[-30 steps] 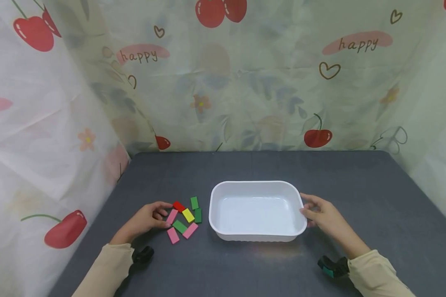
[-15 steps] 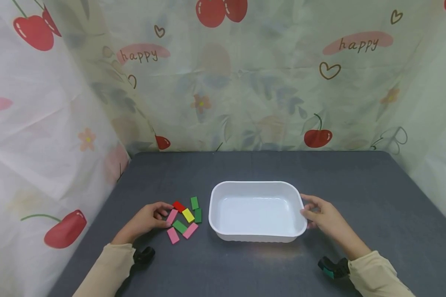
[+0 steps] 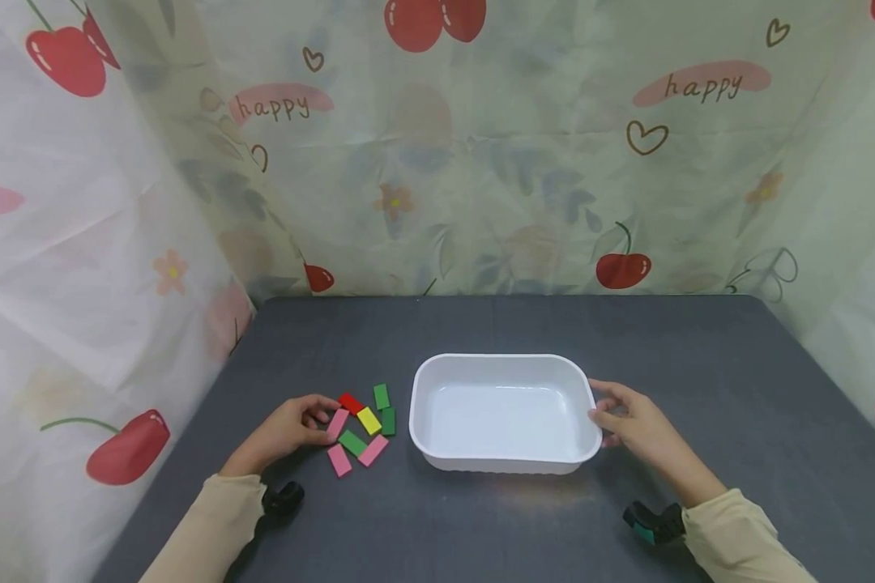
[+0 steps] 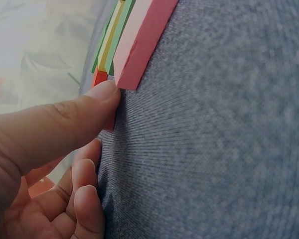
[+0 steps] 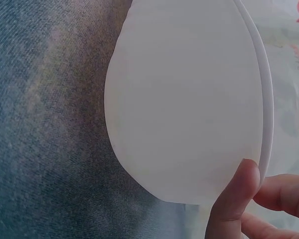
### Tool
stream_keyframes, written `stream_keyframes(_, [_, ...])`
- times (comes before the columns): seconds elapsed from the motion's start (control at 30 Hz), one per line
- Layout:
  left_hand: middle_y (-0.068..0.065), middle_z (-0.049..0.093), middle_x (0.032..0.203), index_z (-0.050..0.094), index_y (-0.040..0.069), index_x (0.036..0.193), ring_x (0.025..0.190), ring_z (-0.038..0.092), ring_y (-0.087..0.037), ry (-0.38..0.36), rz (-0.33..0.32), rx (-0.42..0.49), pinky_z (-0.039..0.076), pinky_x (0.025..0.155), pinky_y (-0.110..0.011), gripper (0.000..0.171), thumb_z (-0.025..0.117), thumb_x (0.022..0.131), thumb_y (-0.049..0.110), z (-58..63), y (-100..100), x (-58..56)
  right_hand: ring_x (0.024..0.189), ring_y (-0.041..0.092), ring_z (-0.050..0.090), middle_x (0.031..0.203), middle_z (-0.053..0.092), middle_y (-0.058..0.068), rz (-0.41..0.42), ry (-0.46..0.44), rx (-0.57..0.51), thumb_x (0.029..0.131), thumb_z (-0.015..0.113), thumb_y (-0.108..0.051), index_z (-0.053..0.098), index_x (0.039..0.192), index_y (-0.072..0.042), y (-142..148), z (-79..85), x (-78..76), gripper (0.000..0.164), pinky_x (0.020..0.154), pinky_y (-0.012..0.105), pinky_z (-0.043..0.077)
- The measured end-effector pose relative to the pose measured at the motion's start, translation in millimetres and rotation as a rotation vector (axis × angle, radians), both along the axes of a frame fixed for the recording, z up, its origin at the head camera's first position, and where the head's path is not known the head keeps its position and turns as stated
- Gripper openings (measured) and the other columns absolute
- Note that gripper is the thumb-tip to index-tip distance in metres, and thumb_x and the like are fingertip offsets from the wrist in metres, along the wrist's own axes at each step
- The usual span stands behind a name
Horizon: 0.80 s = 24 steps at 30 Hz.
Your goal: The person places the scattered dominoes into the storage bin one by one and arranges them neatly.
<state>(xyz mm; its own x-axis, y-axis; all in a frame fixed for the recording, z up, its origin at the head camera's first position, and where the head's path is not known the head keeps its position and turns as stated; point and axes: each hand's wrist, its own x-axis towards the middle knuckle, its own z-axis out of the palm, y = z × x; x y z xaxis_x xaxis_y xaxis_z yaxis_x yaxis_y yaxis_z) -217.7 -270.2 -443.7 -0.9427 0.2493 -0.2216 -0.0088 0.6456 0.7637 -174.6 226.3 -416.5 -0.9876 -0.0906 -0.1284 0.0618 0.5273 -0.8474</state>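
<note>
In the head view, my left hand (image 3: 288,433) rests at the left side of several small coloured blocks lying flat. Its thumb and index finger pinch a pink block (image 3: 338,424); the index tip is hidden behind the thumb (image 4: 97,102) in the left wrist view. Close around lie a red block (image 3: 351,403), a yellow block (image 3: 369,421), a green block (image 3: 352,443) and another pink block (image 3: 339,461). My right hand (image 3: 630,421) holds the right end of a white plastic tub (image 3: 506,467), with thumb and index finger at its rim (image 5: 268,99).
Two more green blocks (image 3: 382,396) and a third pink block (image 3: 373,451) complete the cluster, left of the tub. Everything stands on a dark grey cloth-covered table (image 3: 481,526). A cherry-print curtain (image 3: 437,162) encloses its back and sides. Each wrist carries a black camera mount (image 3: 654,523).
</note>
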Motion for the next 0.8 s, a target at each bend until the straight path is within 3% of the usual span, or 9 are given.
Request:
stream_keyframes(0.27, [-0.01,0.057,0.097,0.062,0.007,0.123,0.08,0.05,-0.02,0.003,-0.002,-0.004,0.044,0.064,-0.025,0.046,0.078,0.081,0.015,-2.8,-1.7,-1.3,0.077,0.018,0.062,0.105,0.057,0.02,0.0,-0.015,0.009,0.092,0.062,-0.01,0.037,0.143,0.006,-1.2,1.3,-0.2,0.058,0.064,0.03,0.056])
stream_keyframes(0.5, [-0.012,0.056,0.099,0.058,0.004,0.128,0.079,0.049,-0.021,-0.007,-0.043,0.011,0.042,0.062,-0.025,0.051,0.076,0.082,0.011,1.6,-2.2,-1.2,0.077,0.019,0.062,0.107,0.056,0.021,-0.001,-0.031,0.013,0.092,0.062,-0.01,0.037,0.143,0.005,-0.8,0.1,-1.2,0.059,0.064,0.031,0.057])
stream_keyframes(0.8, [-0.01,0.058,0.096,0.061,0.005,0.121,0.08,0.052,-0.021,0.004,-0.016,-0.015,0.046,0.067,-0.027,0.046,0.079,0.079,0.013,3.4,-3.8,-2.1,0.077,0.019,0.063,0.108,0.056,0.022,0.006,-0.03,0.012,0.092,0.063,-0.01,0.036,0.143,0.005,-0.1,0.4,-1.1,0.059,0.064,0.031,0.057])
